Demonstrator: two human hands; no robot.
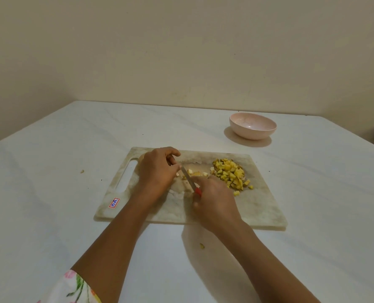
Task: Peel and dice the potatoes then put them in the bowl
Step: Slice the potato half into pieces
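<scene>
**Dicing Step: Blade Control and Condition of the Potato**

We judge the step in hand to be dicing. The right hand (214,200) grips the red handle of the knife (191,183), with the blade angled down onto the cutting board (258,204) towards the left hand (157,171). The left hand's fingers are curled, their tips just beside the blade. We cannot tell whether they pinch a piece, because the hand hides what lies beneath it.

To cut well, we tuck the fingertips behind the knuckles and guide the flat of the blade along them. We cut straight down and match each cube to the pile already made. We set small pieces flat side down, since they are likely to roll.

The potato pieces (194,172) at the blade lie mid-board and are pale yellow. The diced pile (231,173) sits on the right part of the board: yellow cubes, some with darker faces. The bowl (252,125) stands on the counter (50,193) beyond the board, apart from it, with no potato visible inside. One stray bit (201,246) lies on the counter on the near side of the board.
</scene>
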